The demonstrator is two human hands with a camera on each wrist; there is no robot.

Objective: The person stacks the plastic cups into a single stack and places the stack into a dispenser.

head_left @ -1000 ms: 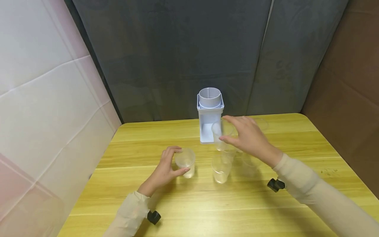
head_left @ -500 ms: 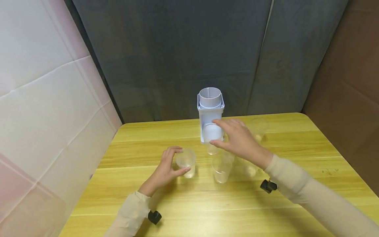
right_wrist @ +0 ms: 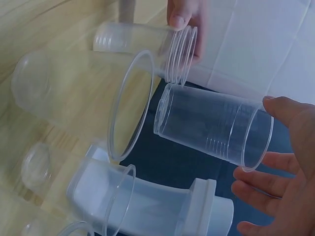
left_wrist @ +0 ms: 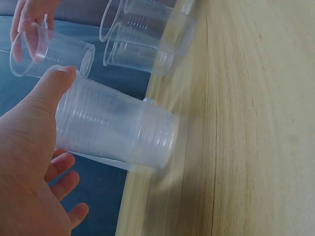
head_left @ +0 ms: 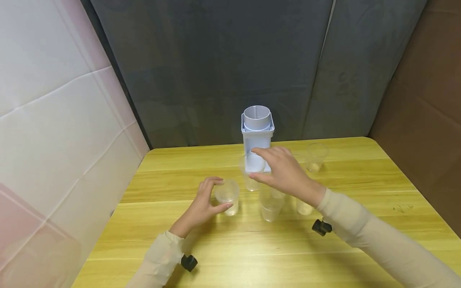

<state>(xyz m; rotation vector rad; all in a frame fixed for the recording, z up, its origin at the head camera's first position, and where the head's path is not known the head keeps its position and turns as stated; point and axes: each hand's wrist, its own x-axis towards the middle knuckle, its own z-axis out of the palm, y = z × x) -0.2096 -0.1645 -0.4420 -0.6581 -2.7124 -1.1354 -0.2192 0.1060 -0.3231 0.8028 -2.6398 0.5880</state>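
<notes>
On the table, my left hand (head_left: 201,206) grips a stack of nested clear plastic cups (left_wrist: 115,125) near its rims, thumb on the near side. Several stacked rims show in the right wrist view. My right hand (head_left: 284,172) holds a single clear plastic cup (right_wrist: 211,128) by its rim, thumb on one side and fingers on the other. That cup is upright, to the right of the stack and in front of the white dispenser (head_left: 256,138). Other clear cups stand near my right forearm, one in front (head_left: 271,208) and one farther right (head_left: 304,206).
At the back right of the wooden table (head_left: 252,252) stands another clear cup (head_left: 316,160). A dark panel (head_left: 216,72) rises behind the table, with a pale panel (head_left: 65,120) at left and a brown one (head_left: 425,100) at right.
My right hand has moved left with its single cup, closer to the stack. My left hand and the stack have stayed in place.
</notes>
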